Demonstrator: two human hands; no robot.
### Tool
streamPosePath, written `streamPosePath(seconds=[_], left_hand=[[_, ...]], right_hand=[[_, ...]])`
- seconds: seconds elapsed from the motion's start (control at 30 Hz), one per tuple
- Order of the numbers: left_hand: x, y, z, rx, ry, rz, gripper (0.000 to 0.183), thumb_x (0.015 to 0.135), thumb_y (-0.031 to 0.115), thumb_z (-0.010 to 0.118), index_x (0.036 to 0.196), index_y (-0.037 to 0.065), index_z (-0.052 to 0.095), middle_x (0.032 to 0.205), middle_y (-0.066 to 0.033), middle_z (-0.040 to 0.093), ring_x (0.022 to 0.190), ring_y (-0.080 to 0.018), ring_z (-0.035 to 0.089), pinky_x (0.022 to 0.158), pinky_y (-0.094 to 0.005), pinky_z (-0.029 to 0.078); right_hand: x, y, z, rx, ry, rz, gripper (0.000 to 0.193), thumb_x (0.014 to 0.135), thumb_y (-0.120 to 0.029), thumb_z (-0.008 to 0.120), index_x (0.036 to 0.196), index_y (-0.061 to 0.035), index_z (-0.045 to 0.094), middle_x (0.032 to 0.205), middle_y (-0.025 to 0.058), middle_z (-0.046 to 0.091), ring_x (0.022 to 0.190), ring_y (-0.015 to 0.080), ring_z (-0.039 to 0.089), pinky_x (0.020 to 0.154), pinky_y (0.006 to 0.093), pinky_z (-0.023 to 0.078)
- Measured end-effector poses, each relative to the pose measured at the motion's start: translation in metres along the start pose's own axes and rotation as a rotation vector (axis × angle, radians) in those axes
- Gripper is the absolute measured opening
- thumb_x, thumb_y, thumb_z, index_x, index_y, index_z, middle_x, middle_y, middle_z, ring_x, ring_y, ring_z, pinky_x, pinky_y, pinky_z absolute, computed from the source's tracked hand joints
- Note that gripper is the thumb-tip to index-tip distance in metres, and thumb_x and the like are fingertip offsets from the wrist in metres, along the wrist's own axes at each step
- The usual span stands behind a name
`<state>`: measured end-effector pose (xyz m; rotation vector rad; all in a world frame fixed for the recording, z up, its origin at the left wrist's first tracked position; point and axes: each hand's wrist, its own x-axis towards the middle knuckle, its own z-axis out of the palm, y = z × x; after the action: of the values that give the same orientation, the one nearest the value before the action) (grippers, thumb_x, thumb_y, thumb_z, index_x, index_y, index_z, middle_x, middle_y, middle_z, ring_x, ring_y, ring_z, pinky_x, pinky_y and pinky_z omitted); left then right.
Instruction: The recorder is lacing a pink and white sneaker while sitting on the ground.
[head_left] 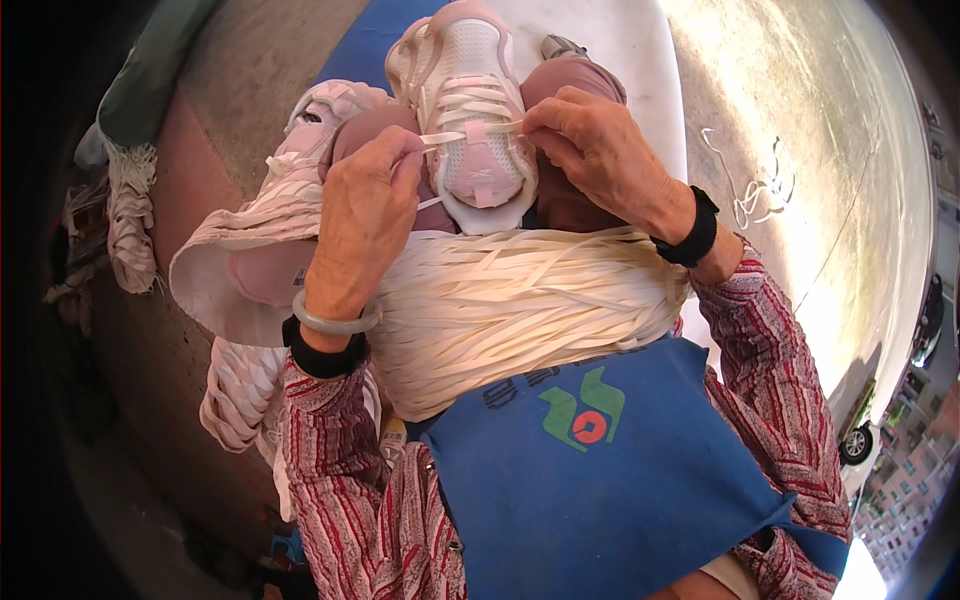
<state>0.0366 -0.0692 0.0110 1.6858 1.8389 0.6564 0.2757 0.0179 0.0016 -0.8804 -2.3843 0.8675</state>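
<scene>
Head view: even tension wanted

I see a blue apron (600, 490), a cream lace bundle (530, 300) beyond it, then the pink-and-white shoe (483, 180), toe pointing toward the apron. The left hand (365, 190) and right hand (605, 150) each pinch one side of the white lace (443, 138) over the shoe's front. I'd draw both sides equally, keeping it flat.

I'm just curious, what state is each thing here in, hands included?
White shoelace: stretched to both sides, no bow tied
Left hand: pinching the white shoelace
Right hand: pinching the white shoelace
Pink-and-white sneaker: threaded, untied
White lace bundle: loose, unthreaded
Blue apron: worn
Pale bracelet: worn
</scene>
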Motion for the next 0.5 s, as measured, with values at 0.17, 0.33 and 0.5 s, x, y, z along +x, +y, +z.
streamPosePath(seconds=[0.17, 0.33, 0.5], left_hand=[[0.003, 0.008, -0.004, -0.257, -0.086, -0.239, 0.017, 0.097, 0.016, 0.057, 0.101, 0.002, 0.066, 0.08, -0.0028, 0.066, 0.067, -0.0094, 0.065, 0.051, -0.0223, 0.052], [0.008, 0.009, -0.007, -0.29, -0.119, -0.308, 0.017, 0.096, 0.016, 0.058, 0.101, 0.002, 0.066, 0.082, -0.0032, 0.066, 0.068, -0.0098, 0.065, 0.052, -0.0227, 0.053], [0.014, 0.001, -0.009, -0.192, -0.143, -0.198, 0.017, 0.095, 0.016, 0.059, 0.099, 0.001, 0.067, 0.082, -0.0042, 0.065, 0.071, -0.0098, 0.064, 0.052, -0.023, 0.053]], right_hand=[[0.001, -0.003, 0.001, -0.12, -0.003, -0.003, 0.013, 0.086, -0.009, 0.062, 0.094, 0.0002, 0.066, 0.09, 0.0173, 0.061, 0.081, 0.0374, 0.064, 0.072, 0.0433, 0.05], [0.006, -0.006, 0.0, -0.209, -0.084, -0.051, 0.007, 0.088, -0.006, 0.062, 0.093, -0.0015, 0.064, 0.086, 0.014, 0.057, 0.078, 0.0333, 0.059, 0.07, 0.0392, 0.047], [0.009, -0.012, 0.002, -0.244, -0.085, -0.078, 0.007, 0.088, -0.006, 0.062, 0.093, -0.0016, 0.064, 0.086, 0.0143, 0.058, 0.078, 0.0326, 0.06, 0.07, 0.0378, 0.048]])
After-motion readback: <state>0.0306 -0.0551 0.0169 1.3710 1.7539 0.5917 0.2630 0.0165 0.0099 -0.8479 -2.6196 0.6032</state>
